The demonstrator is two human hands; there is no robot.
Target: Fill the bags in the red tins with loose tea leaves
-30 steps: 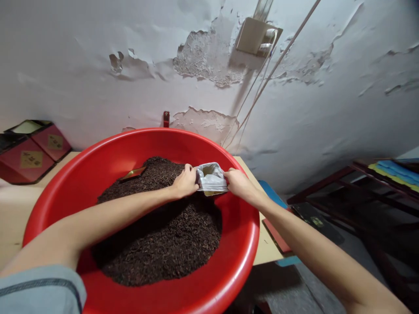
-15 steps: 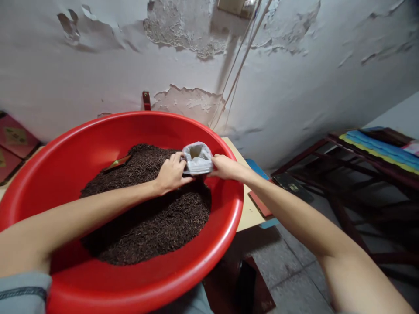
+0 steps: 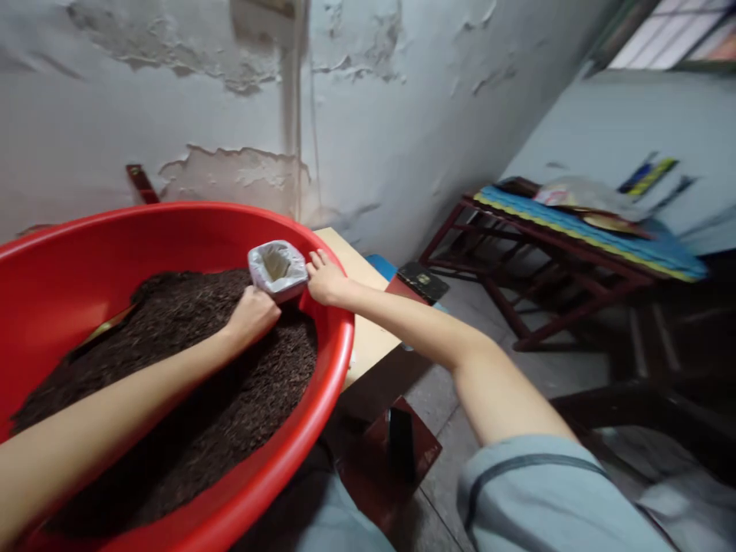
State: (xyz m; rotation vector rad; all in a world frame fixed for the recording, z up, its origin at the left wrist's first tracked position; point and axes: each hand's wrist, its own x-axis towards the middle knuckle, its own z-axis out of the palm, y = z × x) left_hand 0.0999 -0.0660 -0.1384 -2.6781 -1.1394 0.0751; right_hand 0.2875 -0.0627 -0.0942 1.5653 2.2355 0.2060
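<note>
A small container lined with a clear plastic bag stands mouth up over the right part of a big red basin. Dark, dry, thin bits that look like loose tea leaves heap up in the basin. My left hand is closed at the container's near left corner, its fingertips hidden. At the right side, my right hand has its fingers apart near the bag's edge; whether they touch it I cannot tell. A brass-coloured scoop-like piece lies partly in the leaves at left.
The basin sits on a pale table against a peeling wall. A dark box lies at the table's right edge. Below, a phone-like black object rests on a reddish-brown stool. Farther right is a bench with blue and yellow covers.
The view has swung right. My left hand has shifted to the container's near corner and closed. My right hand has loosened and spread its fingers. The container's mouth is more square and open.
</note>
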